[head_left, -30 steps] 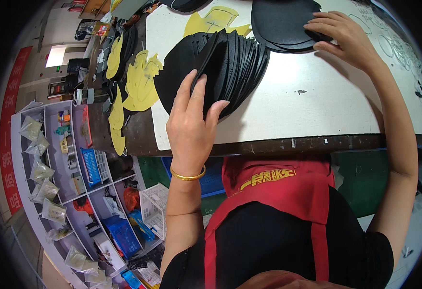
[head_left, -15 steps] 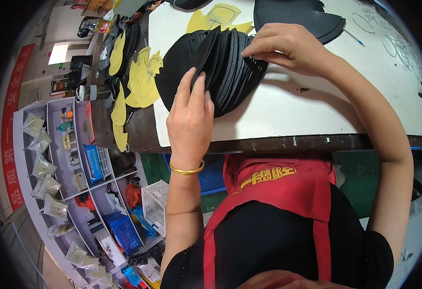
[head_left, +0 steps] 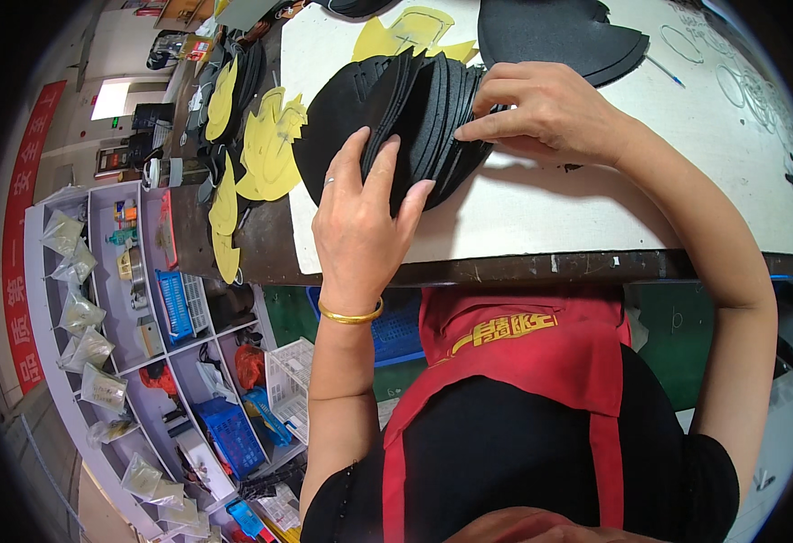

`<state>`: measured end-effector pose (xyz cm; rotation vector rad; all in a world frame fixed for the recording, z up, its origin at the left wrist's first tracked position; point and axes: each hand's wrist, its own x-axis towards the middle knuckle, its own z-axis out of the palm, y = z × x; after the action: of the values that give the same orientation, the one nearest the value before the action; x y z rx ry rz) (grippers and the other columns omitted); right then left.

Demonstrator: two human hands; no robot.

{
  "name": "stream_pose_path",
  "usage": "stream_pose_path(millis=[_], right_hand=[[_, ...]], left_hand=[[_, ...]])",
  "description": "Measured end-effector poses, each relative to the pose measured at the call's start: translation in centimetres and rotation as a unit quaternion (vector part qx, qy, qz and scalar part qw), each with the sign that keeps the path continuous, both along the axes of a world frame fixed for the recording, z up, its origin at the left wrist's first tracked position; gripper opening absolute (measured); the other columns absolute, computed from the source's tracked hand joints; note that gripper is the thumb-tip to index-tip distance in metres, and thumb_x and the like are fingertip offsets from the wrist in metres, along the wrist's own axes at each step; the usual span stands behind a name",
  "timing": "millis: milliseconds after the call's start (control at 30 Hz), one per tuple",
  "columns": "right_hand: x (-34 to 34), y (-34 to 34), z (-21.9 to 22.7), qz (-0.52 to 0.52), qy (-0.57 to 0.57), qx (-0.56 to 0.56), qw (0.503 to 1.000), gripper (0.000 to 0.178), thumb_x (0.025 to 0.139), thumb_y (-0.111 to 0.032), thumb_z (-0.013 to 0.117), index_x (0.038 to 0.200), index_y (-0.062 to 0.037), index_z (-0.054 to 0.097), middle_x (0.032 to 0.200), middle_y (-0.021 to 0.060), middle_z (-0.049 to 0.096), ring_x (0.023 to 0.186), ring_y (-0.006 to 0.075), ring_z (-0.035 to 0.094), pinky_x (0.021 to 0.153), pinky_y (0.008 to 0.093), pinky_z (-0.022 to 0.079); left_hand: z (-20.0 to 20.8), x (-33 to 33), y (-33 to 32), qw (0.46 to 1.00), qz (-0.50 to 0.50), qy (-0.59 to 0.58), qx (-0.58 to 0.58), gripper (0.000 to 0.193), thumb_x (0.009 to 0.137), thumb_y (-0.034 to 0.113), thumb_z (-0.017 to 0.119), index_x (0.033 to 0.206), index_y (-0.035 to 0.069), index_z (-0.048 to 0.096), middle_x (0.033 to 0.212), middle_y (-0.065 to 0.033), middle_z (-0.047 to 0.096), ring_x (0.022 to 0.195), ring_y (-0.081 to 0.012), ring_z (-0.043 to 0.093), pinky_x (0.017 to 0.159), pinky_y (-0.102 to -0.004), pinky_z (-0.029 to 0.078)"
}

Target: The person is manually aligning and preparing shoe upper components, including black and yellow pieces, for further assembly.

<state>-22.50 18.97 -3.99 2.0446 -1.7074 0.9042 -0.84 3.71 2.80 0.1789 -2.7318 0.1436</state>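
Observation:
A thick stack of black cut pieces (head_left: 429, 127), thin and rounded with notched ends, stands fanned out on the white work board (head_left: 586, 213). My left hand (head_left: 360, 231), with a gold bangle at its wrist, holds the near left part of the stack. A few leaning sheets sit between its fingertips, and its thumb rests lower by the sheet edges. At the stack's right side, my right hand (head_left: 555, 113) has bent fingers and grips the sheet edges; the exact contact of its fingertips is partly hidden. A gap parts the left sheets from the upright ones.
More black pieces (head_left: 559, 36) lie at the far right beside a pen (head_left: 666, 70) and loose clear rings (head_left: 745, 90). Yellow cut pieces (head_left: 271, 149) lie left and behind. A shelf unit (head_left: 129, 357) with bags and baskets stands at the left, below the dark table edge (head_left: 523, 270).
My left fingers have spread and the thumb now shows. More sheets lean left, and the gap has widened. My right hand has shifted slightly down along the right edges.

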Motion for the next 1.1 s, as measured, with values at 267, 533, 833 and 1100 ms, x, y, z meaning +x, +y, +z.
stream_pose_path(millis=[267,533,833,1100], right_hand=[[0.0,-0.1,-0.3,0.017,-0.034,-0.002,0.999,0.025,0.085,-0.021,0.074,0.110,-0.0206,0.076,0.091,0.0019,0.067,0.091,0.0200,0.064,0.074,0.0348,0.055],[1.3,-0.6,0.9,0.015,-0.022,0.045,0.999,0.024,0.085,-0.024,0.074,0.108,-0.0194,0.076,0.085,0.0017,0.063,0.087,0.0204,0.064,0.073,0.0356,0.054],[2.6,-4.3,2.9,-0.083,0.077,-0.096,0.989,0.019,0.078,-0.023,0.071,0.090,-0.0161,0.058,0.086,0.0004,0.055,0.088,0.0174,0.061,0.080,0.0341,0.048],[1.8,-9.8,1.8,0.002,-0.012,-0.149,0.989,0.033,0.086,-0.015,0.059,0.118,-0.0184,0.069,0.112,0.0017,0.073,0.098,0.0221,0.071,0.082,0.0337,0.057]], left_hand=[[0.3,0.2,-0.8,0.999,-0.025,0.015,0.036,0.036,0.087,0.012,0.072,0.122,0.002,0.066,0.126,-0.0220,0.061,0.101,-0.0378,0.066,0.084,-0.0415,0.055],[0.3,0.3,-0.8,0.999,-0.022,0.028,0.038,0.037,0.087,0.011,0.071,0.122,0.002,0.065,0.126,-0.0213,0.061,0.100,-0.0378,0.067,0.082,-0.0417,0.056],[0.5,0.8,-1.8,0.989,0.013,0.046,0.140,0.032,0.092,0.011,0.067,0.124,0.006,0.068,0.123,-0.0216,0.065,0.113,-0.0377,0.065,0.094,-0.0388,0.050],[1.9,1.0,-5.5,0.959,0.101,0.257,0.063,0.035,0.094,-0.007,0.054,0.121,0.007,0.071,0.116,-0.0134,0.069,0.100,-0.0234,0.067,0.080,-0.0323,0.052]])
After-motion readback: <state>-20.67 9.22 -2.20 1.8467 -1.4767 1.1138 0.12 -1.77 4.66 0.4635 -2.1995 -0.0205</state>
